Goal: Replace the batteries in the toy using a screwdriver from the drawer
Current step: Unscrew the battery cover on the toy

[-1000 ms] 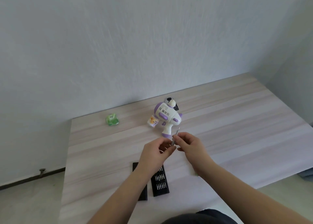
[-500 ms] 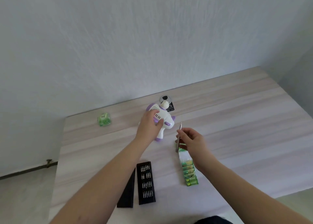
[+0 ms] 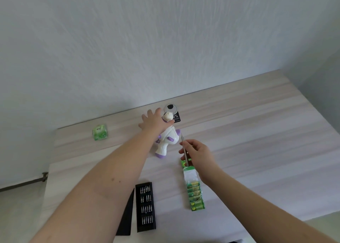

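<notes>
White-and-purple toy (image 3: 168, 141) lies on the pale wood-grain surface (image 3: 257, 132), both hands at work near it.
Left hand (image 3: 153, 121) reaches over the toy's upper end, fingers spread and straight, resting on or just above it; contact cannot be confirmed. Right hand (image 3: 197, 153) pinches a slim metal screwdriver (image 3: 184, 151), tip pointing up and away, just beside the toy's right side. A strip of green batteries (image 3: 194, 193) lies under and behind the right wrist. A black bit case (image 3: 145, 204) sits open near the front edge, its black lid (image 3: 127, 215) alongside to the left. A green translucent cube (image 3: 99, 132) lies well apart at the far left. A round black-and-white tag (image 3: 173, 111) lies just beyond the toy.
</notes>
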